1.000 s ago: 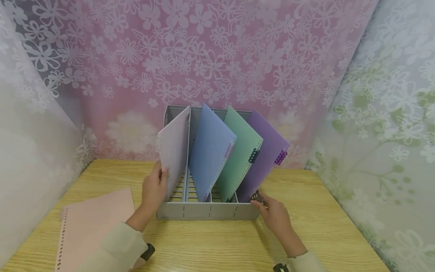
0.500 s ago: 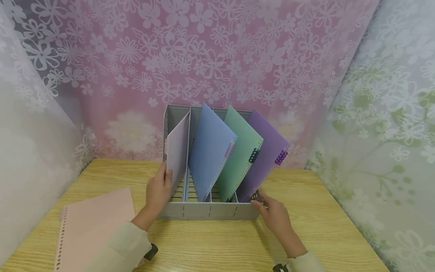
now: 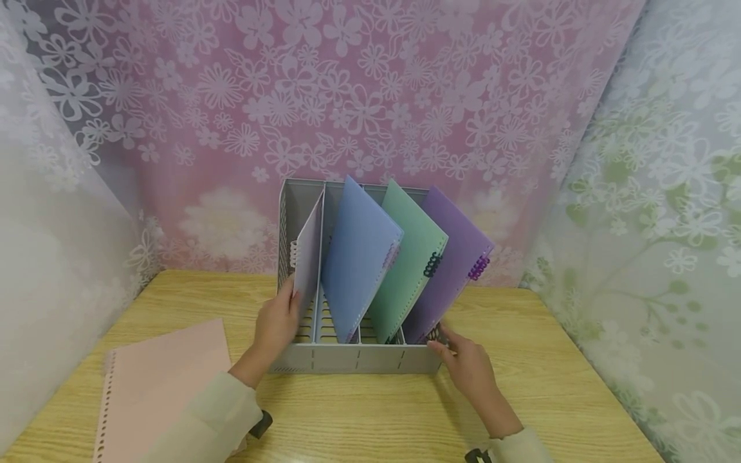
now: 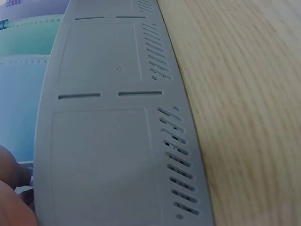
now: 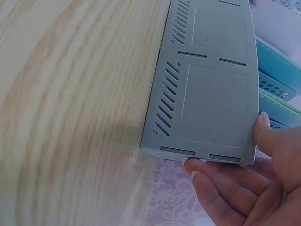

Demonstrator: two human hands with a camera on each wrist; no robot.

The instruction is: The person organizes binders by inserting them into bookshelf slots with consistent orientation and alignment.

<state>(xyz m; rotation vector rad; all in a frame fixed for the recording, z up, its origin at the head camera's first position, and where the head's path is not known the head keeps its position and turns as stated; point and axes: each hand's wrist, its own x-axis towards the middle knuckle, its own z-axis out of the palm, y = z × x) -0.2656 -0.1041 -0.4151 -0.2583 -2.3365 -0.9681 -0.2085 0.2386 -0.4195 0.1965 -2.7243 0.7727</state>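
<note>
A grey desktop file organizer [image 3: 354,359] with upright dividers stands on the wooden table. My left hand [image 3: 276,328] pinches the lower spine edge of a pale lilac notebook [image 3: 309,257] with white binding rings, standing in the leftmost compartment. In the left wrist view only part of that hand [image 4: 14,188] shows, beside the organizer's front wall. My right hand [image 3: 470,366] grips the organizer's front right corner, with the thumb over the rim and fingers around the side in the right wrist view. Blue [image 3: 360,263], green [image 3: 408,263] and purple [image 3: 448,267] notebooks lean in the other compartments.
A pink loose-leaf cover [image 3: 168,379] with punched holes lies on the table [image 3: 347,418] at the left, partly under my left sleeve. Flower-patterned curtains [image 3: 370,83] hang behind the table and at both sides.
My left hand has moved right, bringing the lilac notebook lower and deeper into the leftmost compartment, more edge-on to the head view. The right hand keeps its grip on the corner.
</note>
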